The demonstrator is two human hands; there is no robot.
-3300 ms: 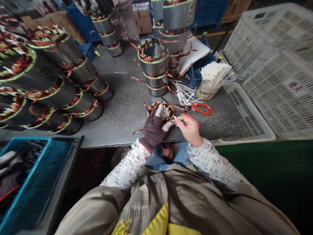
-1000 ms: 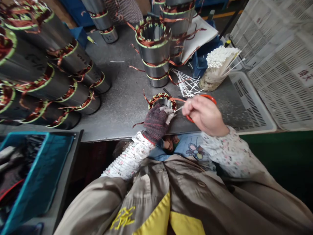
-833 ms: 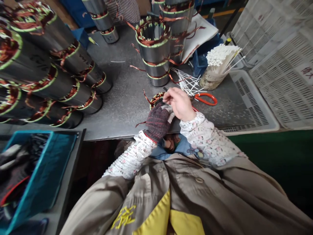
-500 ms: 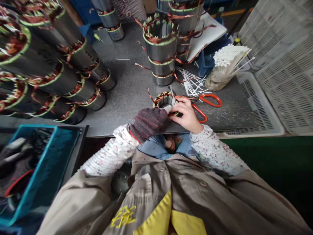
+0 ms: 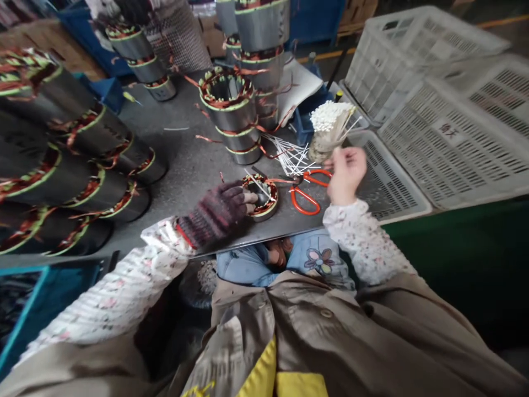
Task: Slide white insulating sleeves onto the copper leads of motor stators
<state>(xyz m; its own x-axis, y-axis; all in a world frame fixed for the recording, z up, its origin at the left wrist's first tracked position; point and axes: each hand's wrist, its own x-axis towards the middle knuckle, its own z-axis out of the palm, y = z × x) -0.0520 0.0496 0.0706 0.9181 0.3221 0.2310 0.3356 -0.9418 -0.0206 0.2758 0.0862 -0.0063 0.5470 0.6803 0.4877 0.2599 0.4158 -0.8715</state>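
Observation:
A small motor stator (image 5: 270, 209) with copper windings lies on the bench in front of me. My left hand (image 5: 221, 212), in a dark knitted glove with bare fingertips, is closed on its left rim. A thin white strip (image 5: 259, 184), like a cable tie, lies slantwise across the stator's opening. My bare right hand (image 5: 347, 171) is raised to the right of the stator, its fingers pinched together near the bundle of white ties (image 5: 328, 129); whether anything is between them cannot be seen. Red-handled scissors (image 5: 294, 201) lie between the stator and my right hand.
Loose white ties (image 5: 289, 156) lie behind the scissors. Stacked stators (image 5: 235, 118) stand at the back, with more stacks (image 5: 119, 190) at left. White plastic crates (image 5: 450, 143) line the right. A blue-green bin (image 5: 45, 298) is at lower left. Another person's patterned sleeve (image 5: 177, 38) shows beyond the bench.
My right hand has left the stator and moved right, up beside the bundle of ties. My left hand has shifted to the stator's left rim. The view has turned somewhat right.

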